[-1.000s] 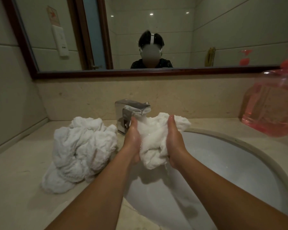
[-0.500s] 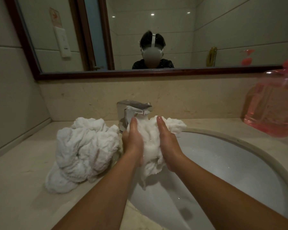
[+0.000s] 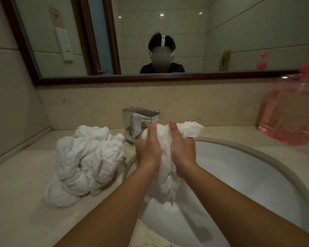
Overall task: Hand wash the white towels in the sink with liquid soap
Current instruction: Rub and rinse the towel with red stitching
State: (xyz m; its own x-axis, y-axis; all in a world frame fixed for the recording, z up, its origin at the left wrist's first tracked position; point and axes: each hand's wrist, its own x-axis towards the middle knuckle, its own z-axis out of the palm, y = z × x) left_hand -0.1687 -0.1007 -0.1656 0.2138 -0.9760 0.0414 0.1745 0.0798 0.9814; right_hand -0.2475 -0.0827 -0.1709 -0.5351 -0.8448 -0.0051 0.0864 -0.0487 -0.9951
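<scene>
A wet white towel (image 3: 165, 177) is pressed between my left hand (image 3: 147, 150) and my right hand (image 3: 182, 148), just under the chrome faucet (image 3: 136, 122) and over the left part of the white oval sink (image 3: 257, 189). The towel's lower end hangs down into the basin; its upper end bunches out past my right fingers. A heap of other white towels (image 3: 86, 161) lies on the counter left of the sink. A pink bottle of liquid soap (image 3: 289, 118) stands at the back right of the counter.
The beige stone counter (image 3: 16, 202) runs around the sink to a wall on the left. Above the backsplash hangs a wood-framed mirror (image 3: 150, 78) that reflects a person with a head camera.
Both hands have closed together on the towel and slid along it, squeezing it narrower; its lower end now hangs further into the basin. The heap and the bottle have not moved.
</scene>
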